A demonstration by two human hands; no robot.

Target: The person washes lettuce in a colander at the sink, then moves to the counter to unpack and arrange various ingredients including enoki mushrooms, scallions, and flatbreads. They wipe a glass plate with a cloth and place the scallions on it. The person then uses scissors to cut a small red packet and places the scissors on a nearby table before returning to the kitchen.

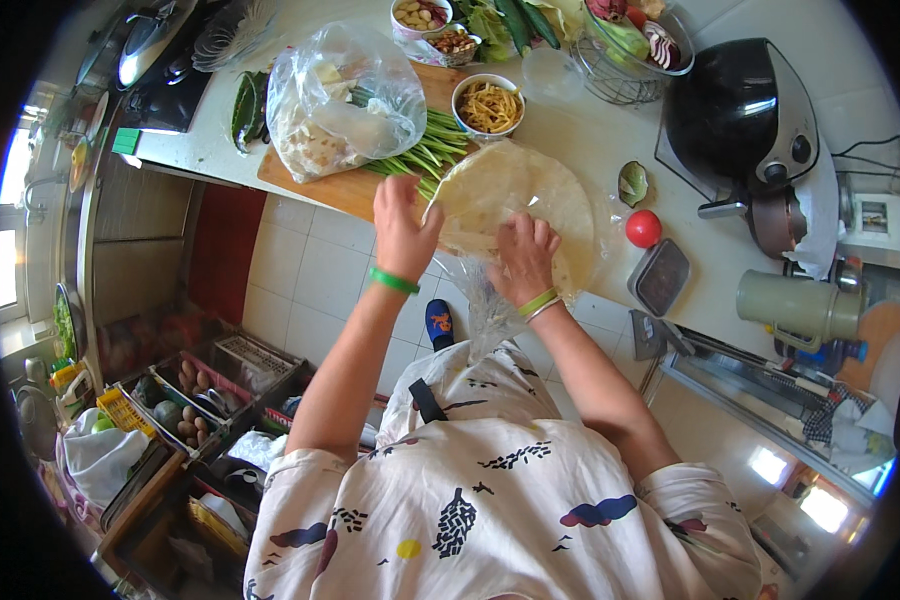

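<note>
A large round flatbread (547, 180) lies by the front edge of the counter, its left part over the cutting board (307, 176). My left hand (405, 225) is at its left edge, thumb and fingers apart; whether the thumb touches the bread is unclear. My right hand (526, 259) has curled fingers at the bread's near edge and seems to grip it, though the fingertips are partly hidden. From beneath that hand a clear plastic bag (487, 307) hangs off the counter. Green stalks (439, 146) lie on the board beside the bread.
A plastic bag of flatbread (330, 142) and a bowl of yellow strips (489, 107) stand behind my hands. To the right are a tomato (643, 229), a lidded container (660, 277) and a black air fryer (735, 112). Vegetable crates (187, 397) stand at lower left.
</note>
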